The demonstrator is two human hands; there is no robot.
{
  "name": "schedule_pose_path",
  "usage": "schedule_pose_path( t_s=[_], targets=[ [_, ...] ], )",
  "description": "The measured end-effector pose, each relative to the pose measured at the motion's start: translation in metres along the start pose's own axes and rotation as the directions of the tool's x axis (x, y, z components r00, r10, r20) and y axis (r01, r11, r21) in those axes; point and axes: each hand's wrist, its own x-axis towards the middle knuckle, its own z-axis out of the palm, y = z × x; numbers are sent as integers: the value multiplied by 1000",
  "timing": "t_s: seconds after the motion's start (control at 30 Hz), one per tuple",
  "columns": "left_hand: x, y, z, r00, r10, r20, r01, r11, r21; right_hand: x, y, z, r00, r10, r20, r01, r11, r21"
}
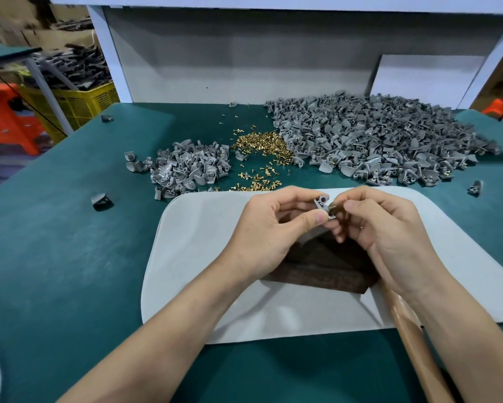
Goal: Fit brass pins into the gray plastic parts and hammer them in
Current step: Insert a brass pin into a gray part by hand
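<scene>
My left hand [273, 228] pinches a small gray plastic part [322, 202] above the white mat [203, 257]. My right hand [381, 231] holds a brass pin [335, 210] against the part's right side, fingertips of both hands nearly touching. A dark wooden block [322, 271] lies on the mat under my hands. A wooden hammer handle [413, 338] runs under my right wrist toward the lower right; its head is hidden. Loose brass pins [261, 146] lie heaped on the green table. A large pile of gray parts [383, 141] sits at the back right, a smaller pile [186, 167] to the left.
The green table top [70, 242] carries stray gray parts [101, 201] at the left and another stray part [476, 187] at the right edge. A white back panel [244, 59] closes the rear. A yellow crate [78, 103] and an orange stool [9, 120] stand beyond the left edge.
</scene>
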Motion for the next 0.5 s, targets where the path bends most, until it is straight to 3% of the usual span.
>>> schedule_pose_path(
  t_s=[0.3,0.5],
  targets=[
    [-1,2,0,1000,-14,-9,14,1000,3,-4,-3,2,997,-74,32,76,995,-64],
    [0,3,-3,999,-43,-24,43,999,15,-8,-9,5,984,-173,47,180,956,-233]
  ],
)
